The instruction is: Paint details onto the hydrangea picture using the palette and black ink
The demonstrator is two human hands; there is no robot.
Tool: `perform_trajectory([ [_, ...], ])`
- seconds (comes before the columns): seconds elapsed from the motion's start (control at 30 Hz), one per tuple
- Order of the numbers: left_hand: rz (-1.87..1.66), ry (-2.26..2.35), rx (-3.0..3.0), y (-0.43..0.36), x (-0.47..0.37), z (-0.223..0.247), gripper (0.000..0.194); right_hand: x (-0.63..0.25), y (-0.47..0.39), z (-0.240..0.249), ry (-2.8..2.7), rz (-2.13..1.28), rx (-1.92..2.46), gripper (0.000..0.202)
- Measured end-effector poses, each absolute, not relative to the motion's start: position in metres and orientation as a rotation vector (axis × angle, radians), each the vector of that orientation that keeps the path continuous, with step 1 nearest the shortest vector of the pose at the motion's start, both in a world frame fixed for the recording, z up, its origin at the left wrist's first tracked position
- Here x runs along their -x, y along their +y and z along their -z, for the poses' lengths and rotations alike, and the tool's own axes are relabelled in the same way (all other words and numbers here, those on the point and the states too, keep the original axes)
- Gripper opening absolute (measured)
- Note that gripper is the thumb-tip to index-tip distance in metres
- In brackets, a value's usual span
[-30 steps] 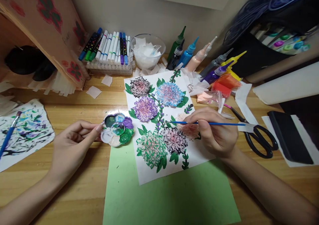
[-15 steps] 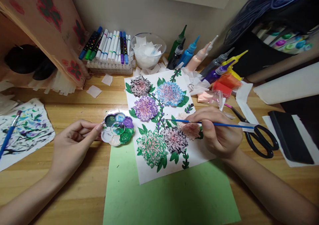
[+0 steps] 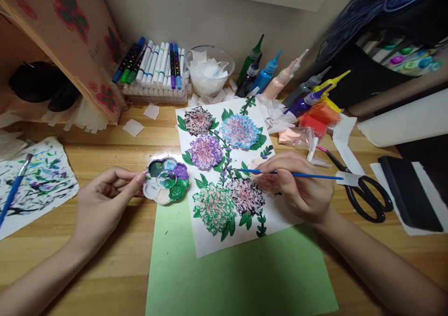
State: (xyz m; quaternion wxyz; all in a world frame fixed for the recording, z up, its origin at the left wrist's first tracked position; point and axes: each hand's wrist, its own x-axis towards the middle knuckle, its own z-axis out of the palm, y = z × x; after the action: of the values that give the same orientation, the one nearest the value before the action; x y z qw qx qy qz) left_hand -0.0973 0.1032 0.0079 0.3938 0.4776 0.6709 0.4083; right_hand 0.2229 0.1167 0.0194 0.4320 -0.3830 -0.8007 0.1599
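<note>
Between thumb and fingers, my left hand [image 3: 108, 199] grips the edge of a flower-shaped paint palette [image 3: 151, 188] with green, purple, blue and pale paint in its wells. A thin blue paintbrush [image 3: 308, 175] is pinched in my right hand [image 3: 304, 187], its tip pointing left at the painted stem. Whether the tip touches the paper is hard to tell. Under it lies a white sheet [image 3: 206, 247] with ruffled flowers in black, purple, blue, green and pink, and green leaves. My right hand partly covers the pink flower [image 3: 268, 183]. Beneath the sheet is a green sheet [image 3: 241, 283].
Markers [image 3: 159, 64] on a case, a bowl of paper pieces [image 3: 209, 71] and paint bottles [image 3: 266, 73] line the back. Scissors [image 3: 369, 197] and a black box-like object [image 3: 409, 192] lie right. At left, another brush [image 3: 16, 185] rests on a paint-smeared paper [image 3: 45, 204].
My right hand and the brush have shifted slightly left, with the brush tip moving a little along the stem area. My left hand keeps the palette in nearly the same place.
</note>
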Motion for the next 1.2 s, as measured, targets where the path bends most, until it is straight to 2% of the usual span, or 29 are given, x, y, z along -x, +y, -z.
perform_trajectory([
  [1.2,-1.042,1.686,-1.203,0.1024,0.0979,-0.0079,0.018,-0.2230,0.1169,-0.0225,-1.975,-0.337,0.974,0.020],
])
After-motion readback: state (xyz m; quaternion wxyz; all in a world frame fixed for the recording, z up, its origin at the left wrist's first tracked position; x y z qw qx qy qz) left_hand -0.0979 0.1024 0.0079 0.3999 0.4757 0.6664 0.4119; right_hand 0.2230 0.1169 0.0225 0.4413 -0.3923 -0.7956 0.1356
